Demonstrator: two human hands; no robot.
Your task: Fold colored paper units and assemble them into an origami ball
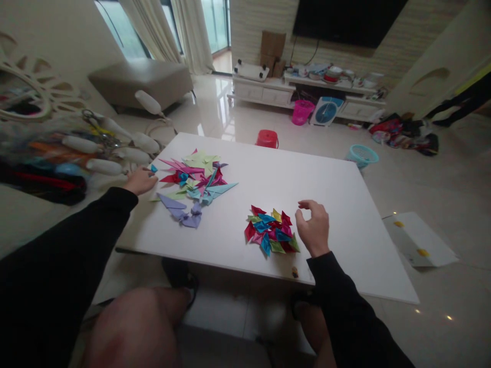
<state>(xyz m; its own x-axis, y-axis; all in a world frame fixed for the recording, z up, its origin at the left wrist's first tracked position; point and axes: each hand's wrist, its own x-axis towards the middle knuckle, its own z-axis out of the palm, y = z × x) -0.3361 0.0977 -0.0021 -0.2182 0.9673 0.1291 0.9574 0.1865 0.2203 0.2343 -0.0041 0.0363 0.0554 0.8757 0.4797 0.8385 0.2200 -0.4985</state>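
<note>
Large folded-paper shapes [201, 180] lie loosely heaped at left, and small pointed multicoloured paper folds [271, 232] sit clustered nearer, at right.

Soft daylight reaches me from the windows [215, 25] at eleven o'clock — glare streaks the floor [220, 105] — and my view blurs, stretched, toward its edges.

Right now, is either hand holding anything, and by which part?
The right hand shows nothing held. The left hand has a small blue paper piece at its fingers; whether gripped cannot be told.
</note>
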